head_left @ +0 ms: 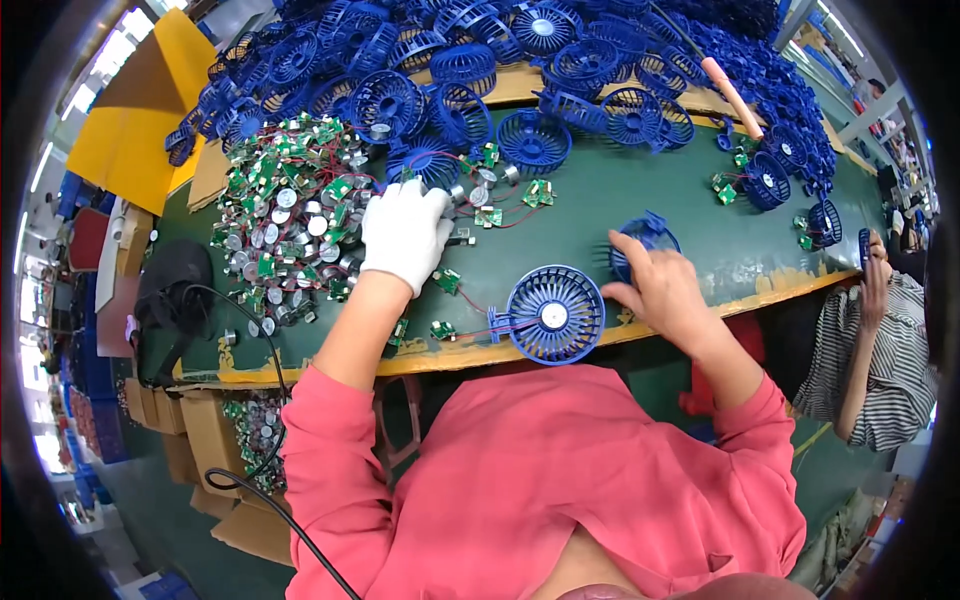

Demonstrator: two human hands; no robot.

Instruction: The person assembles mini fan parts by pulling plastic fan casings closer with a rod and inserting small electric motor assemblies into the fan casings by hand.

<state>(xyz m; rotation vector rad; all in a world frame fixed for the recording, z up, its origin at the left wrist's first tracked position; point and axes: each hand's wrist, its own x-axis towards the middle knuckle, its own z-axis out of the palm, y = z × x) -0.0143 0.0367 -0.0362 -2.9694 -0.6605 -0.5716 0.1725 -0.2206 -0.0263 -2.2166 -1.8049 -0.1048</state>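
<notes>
My left hand point(405, 235), in a white glove, reaches to the right edge of a heap of small silver motors wired to green circuit boards point(290, 225). Its fingers are bent downward, with a blue fan cage point(425, 160) just beyond the tips; what they pinch is hidden. My bare right hand point(665, 290) curls its fingers at a tilted blue fan housing point(655, 232), slightly blurred, and seems to grip it by the near side. Between my hands, at the table's front edge, lies a round blue fan housing point(555, 315) with a silver motor in its centre and a red wire.
Blue fan housings point(540, 140) pile up along the back of the green table point(590, 190). A pink-handled tool point(732, 97) slants down at the right rear. A black lamp-like object point(175, 285) with a cable stands left. Another person in stripes point(880, 340) sits at right.
</notes>
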